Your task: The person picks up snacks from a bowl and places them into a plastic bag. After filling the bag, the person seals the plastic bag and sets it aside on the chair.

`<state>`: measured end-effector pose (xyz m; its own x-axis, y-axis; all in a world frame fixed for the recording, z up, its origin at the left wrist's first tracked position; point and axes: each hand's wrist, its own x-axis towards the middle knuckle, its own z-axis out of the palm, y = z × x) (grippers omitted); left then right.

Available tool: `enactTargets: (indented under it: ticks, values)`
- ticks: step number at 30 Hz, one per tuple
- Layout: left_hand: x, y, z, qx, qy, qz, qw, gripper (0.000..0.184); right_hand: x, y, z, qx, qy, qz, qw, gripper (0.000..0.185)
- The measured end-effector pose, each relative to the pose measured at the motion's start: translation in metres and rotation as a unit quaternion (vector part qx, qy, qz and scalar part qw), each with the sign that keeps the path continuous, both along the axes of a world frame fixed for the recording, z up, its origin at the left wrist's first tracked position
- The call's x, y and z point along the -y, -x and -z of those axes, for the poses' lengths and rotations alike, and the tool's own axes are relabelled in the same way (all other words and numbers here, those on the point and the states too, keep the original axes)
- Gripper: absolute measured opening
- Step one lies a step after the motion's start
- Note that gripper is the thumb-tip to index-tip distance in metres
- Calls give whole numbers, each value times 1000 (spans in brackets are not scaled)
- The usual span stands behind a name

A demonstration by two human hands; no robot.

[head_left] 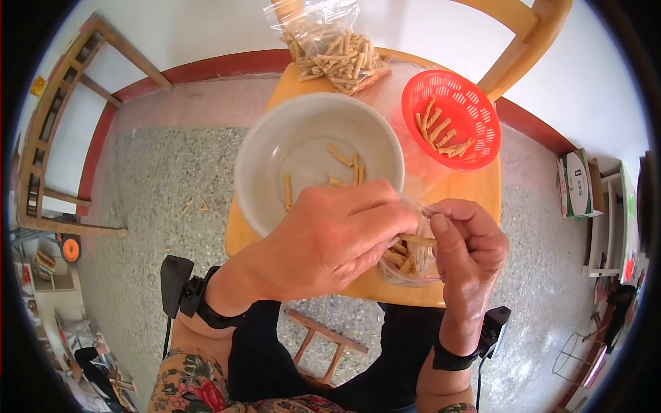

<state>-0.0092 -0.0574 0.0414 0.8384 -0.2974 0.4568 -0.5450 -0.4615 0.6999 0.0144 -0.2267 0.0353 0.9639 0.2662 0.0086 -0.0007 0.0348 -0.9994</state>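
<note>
On the chair [475,206], the bowl [249,148] stands left of the basket [483,117] and before the big bag [334,51], while the small bag [413,277] is nearest, in front of the bowl's right side, and sticks [288,189] lie in all four.

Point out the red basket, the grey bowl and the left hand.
Red basket [469,118]: head view, on its bare inside.
Grey bowl [289,148]: head view, on its bare inside.
Left hand [337,230]: head view, on the back of the hand.
</note>
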Motion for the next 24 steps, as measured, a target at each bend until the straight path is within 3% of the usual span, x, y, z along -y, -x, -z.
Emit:
enactTargets:
  ticks: [4, 17, 19, 24]
  values:
    - [-2, 1, 3, 36, -74, -13, 996, 25, 1, 0, 3, 7, 6, -4, 1000, 10]
    - [0, 1, 4, 64, -70, 12, 995, 26, -3, 1, 0, -7, 5, -33, 999, 8]
    - [-2, 2, 0, 41, -127, 16, 991, 18, -4, 1, 0, 1, 5, -43, 999, 8]
    - [0, 2, 3, 48, -126, 16, 991, 21, -4, 1, 0, 7, 21, -42, 999, 8]
